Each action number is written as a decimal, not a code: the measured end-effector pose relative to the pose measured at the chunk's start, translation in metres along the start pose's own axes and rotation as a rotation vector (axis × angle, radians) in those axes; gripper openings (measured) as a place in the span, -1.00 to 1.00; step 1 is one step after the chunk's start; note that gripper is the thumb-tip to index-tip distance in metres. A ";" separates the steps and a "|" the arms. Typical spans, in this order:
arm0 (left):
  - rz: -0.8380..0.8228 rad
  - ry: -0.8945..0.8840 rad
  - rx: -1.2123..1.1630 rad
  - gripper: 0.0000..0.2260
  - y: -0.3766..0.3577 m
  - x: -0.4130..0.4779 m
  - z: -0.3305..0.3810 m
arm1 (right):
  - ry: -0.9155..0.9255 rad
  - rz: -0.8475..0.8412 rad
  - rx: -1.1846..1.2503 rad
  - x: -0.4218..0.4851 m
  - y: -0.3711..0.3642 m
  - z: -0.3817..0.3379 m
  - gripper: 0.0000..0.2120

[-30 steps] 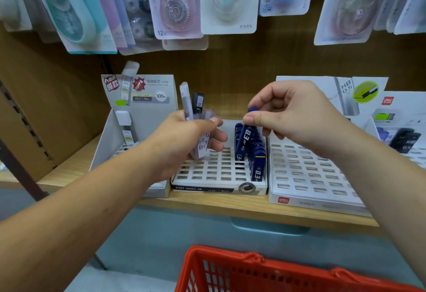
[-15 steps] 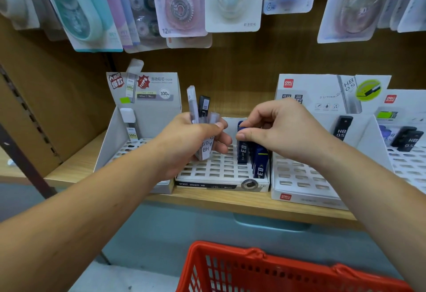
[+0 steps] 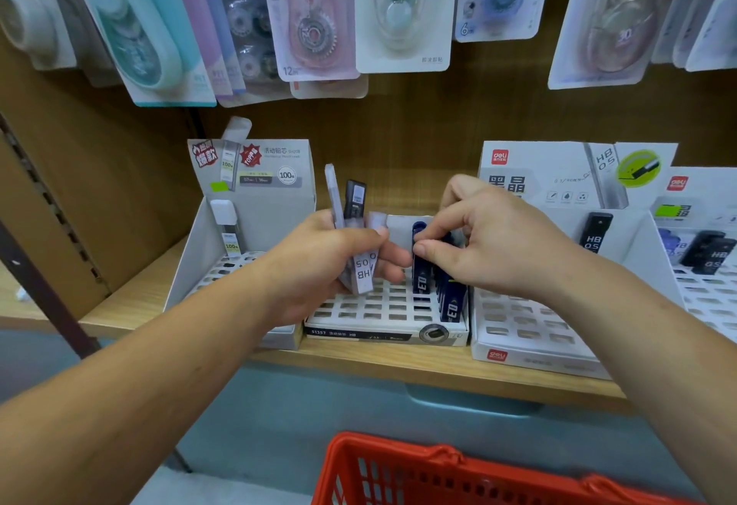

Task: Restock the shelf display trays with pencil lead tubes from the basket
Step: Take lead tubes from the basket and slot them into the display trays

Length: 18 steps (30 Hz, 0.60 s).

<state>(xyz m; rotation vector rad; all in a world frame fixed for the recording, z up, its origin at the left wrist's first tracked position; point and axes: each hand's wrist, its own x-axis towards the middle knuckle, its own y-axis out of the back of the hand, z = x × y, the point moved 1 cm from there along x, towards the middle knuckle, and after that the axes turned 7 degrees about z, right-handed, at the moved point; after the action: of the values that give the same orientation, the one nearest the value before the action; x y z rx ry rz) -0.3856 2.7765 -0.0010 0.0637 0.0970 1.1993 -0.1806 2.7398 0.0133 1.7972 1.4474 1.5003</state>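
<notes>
The right hand (image 3: 490, 245) pinches, between thumb and curled forefinger, the cap end of a slim dark blue plastic pencil lead tube (image 3: 420, 269). The tube stands upright with its foot down in the white slotted display tray (image 3: 371, 311) at the middle of the wooden shelf (image 3: 399, 361), just left of a row of matching blue tubes (image 3: 452, 301); whether it is fully seated cannot be told. The left hand (image 3: 319, 265) is curled round a loose fan of flat pale grey and black lead tubes (image 3: 361, 269) printed HB 0.5, held over the tray's empty slots. The red plastic mesh basket (image 3: 399, 472) sits below the shelf edge, its contents out of sight. These tubes look very light, rigid and smooth-sided, so probably slippery, and the leads inside are likely brittle, which makes a drop worth avoiding. The best hold is probably high up on the flat faces, leaving the lower end free to find a slot. Being tall and narrow, each could tip its neighbours, and the fanned bundle may slide unless drawn from one at a time.
</notes>
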 end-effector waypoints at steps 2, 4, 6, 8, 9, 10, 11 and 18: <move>-0.024 0.001 -0.020 -0.81 0.001 0.001 0.000 | -0.006 0.080 0.129 0.000 0.000 0.001 -0.91; -0.062 -0.024 -0.037 -0.78 0.001 0.001 0.000 | -0.053 0.158 0.309 0.000 0.002 -0.002 -0.86; -0.100 -0.062 -0.043 -0.79 0.000 0.001 0.001 | -0.090 0.164 0.437 0.000 0.003 -0.006 -0.82; -0.122 -0.090 -0.040 -0.80 -0.002 0.002 0.002 | -0.101 0.140 0.513 0.001 0.003 -0.010 -0.88; -0.128 -0.094 -0.038 -0.81 -0.003 0.002 0.002 | -0.109 0.130 0.541 0.002 0.003 -0.011 -0.92; -0.131 -0.093 -0.035 -0.81 -0.003 0.002 0.003 | -0.120 0.124 0.562 0.002 0.003 -0.010 -0.95; -0.132 -0.086 -0.033 -0.81 -0.003 0.002 0.003 | -0.133 0.124 0.574 0.003 0.003 -0.008 -0.95; -0.025 -0.056 0.081 -0.81 0.006 0.003 0.003 | -0.294 0.196 0.692 0.003 0.008 0.002 -0.95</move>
<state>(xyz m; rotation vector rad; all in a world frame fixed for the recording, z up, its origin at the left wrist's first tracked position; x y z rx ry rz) -0.3901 2.7818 0.0023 0.1669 0.0968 1.1680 -0.1754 2.7398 0.0201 2.4855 1.8037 0.7847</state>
